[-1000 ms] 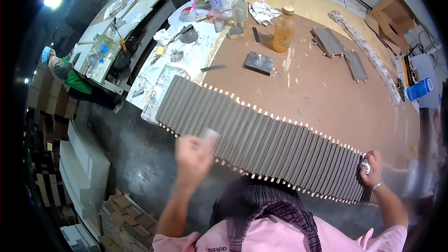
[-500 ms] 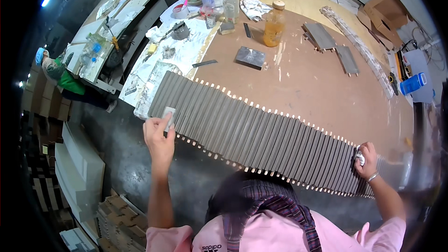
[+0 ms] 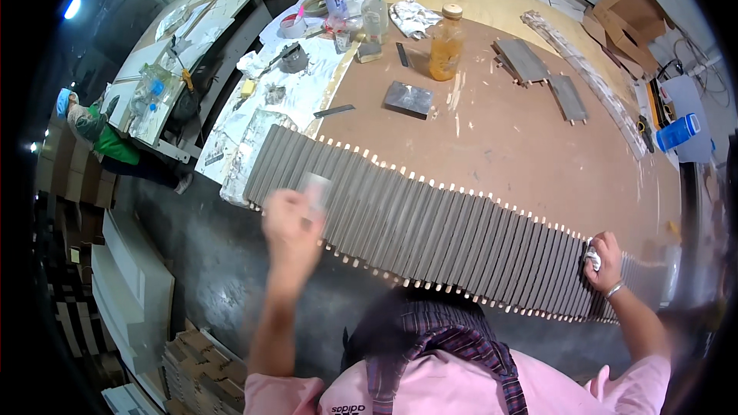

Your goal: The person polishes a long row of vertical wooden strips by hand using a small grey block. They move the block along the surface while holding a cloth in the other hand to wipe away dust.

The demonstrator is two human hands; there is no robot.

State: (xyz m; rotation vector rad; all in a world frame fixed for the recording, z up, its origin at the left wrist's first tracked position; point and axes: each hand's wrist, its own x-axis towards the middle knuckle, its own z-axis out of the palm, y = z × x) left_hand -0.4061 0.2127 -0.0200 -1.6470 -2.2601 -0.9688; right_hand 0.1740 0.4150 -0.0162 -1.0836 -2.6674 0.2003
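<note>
Beyond the slats (image 3: 415,223), a block (image 3: 408,98) interrupts open tabletop (image 3: 500,146).

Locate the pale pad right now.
Head view, left of centre: the pale pad is in the left hand, over the left part of the grey slats.

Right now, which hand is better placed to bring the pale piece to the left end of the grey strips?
The left hand, I think: it holds the pale piece near that end. The right hand is toward the other end of the grey strips, holding a white wad.
</note>
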